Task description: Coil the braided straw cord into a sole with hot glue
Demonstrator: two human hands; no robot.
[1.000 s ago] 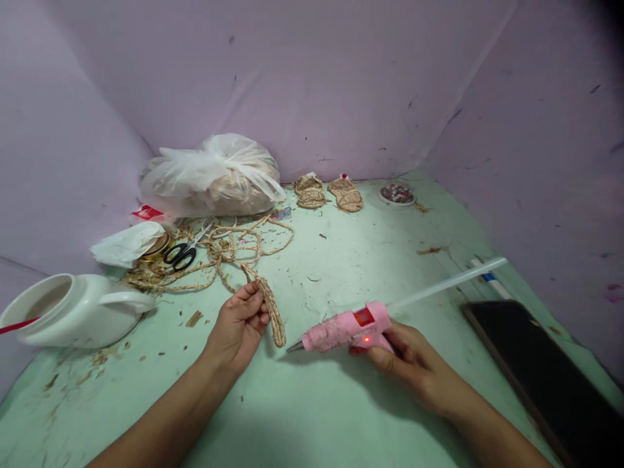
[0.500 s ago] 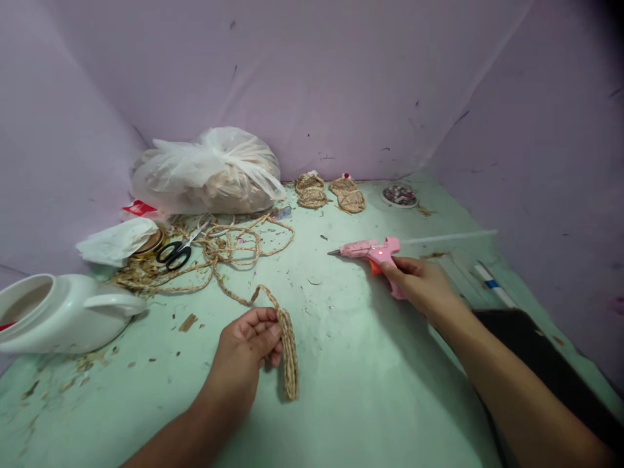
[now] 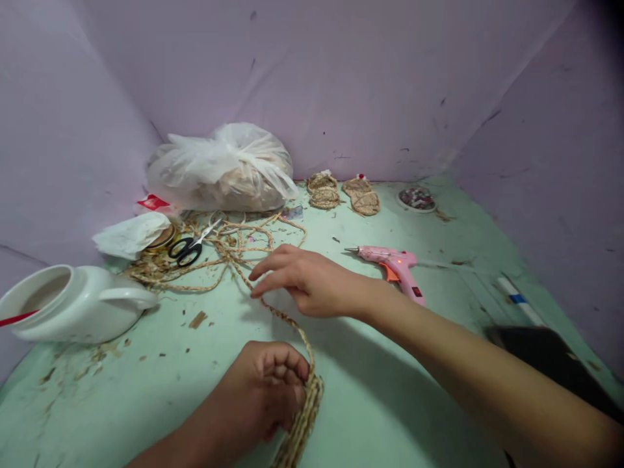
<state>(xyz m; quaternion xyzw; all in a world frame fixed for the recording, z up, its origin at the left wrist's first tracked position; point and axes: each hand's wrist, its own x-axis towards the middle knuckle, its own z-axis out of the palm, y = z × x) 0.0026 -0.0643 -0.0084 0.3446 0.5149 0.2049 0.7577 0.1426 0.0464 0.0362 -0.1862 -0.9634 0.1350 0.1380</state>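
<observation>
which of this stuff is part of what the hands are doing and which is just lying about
Part of the work:
braided strip, held by the left hand
braided cord running from it, near the right hand
pink glue gun, light on, probably in use

Seemingly just lying about:
white jug
tied plastic bag
woven slippers
black-handled scissors, though perhaps used too

Pastels Frame Straw Tones

Braided tan cord (image 3: 303,422) crosses the lower centre over a pale green tabletop (image 3: 380,383). At centre right, the glue gun (image 3: 390,256) is pink, its trigger (image 3: 390,273) orange; at far left, the jug (image 3: 88,305) is white. Lilac walls (image 3: 365,84), flecked dark, fill the top.
</observation>
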